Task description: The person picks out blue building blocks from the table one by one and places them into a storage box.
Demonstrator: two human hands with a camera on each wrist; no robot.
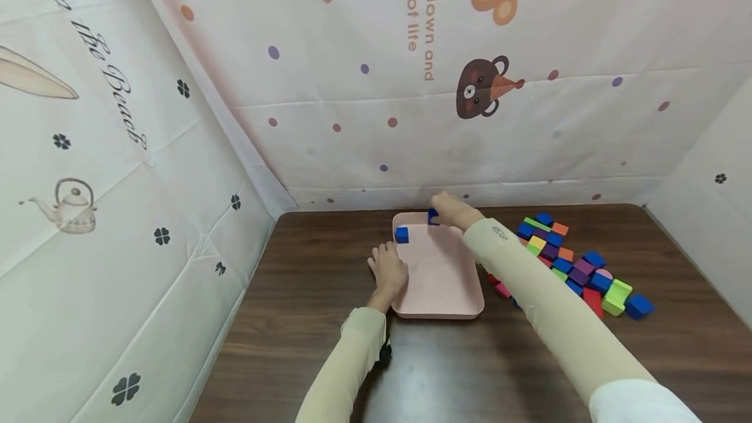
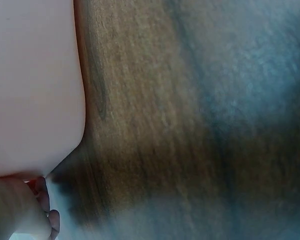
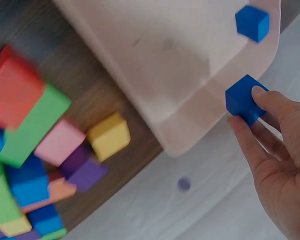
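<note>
A pink tray point(image 1: 440, 282) lies on the wooden table. My right hand point(image 1: 455, 211) pinches a blue cube point(image 3: 240, 97) between thumb and fingers over the tray's far rim. Another blue cube point(image 1: 402, 235) sits inside the tray at its far left corner. My left hand point(image 1: 389, 271) rests against the tray's left side, fingers pointing forward and loosely spread. In the left wrist view, only part of the left hand point(image 2: 22, 207) shows, beside the tray wall point(image 2: 35, 100).
Right of the tray spreads a pile of coloured blocks point(image 1: 581, 269), partly hidden by the right sleeve. A yellow block point(image 3: 110, 136) lies closest to the tray in the right wrist view. A printed cloth point(image 1: 352, 155) hangs behind the table point(image 1: 305, 279).
</note>
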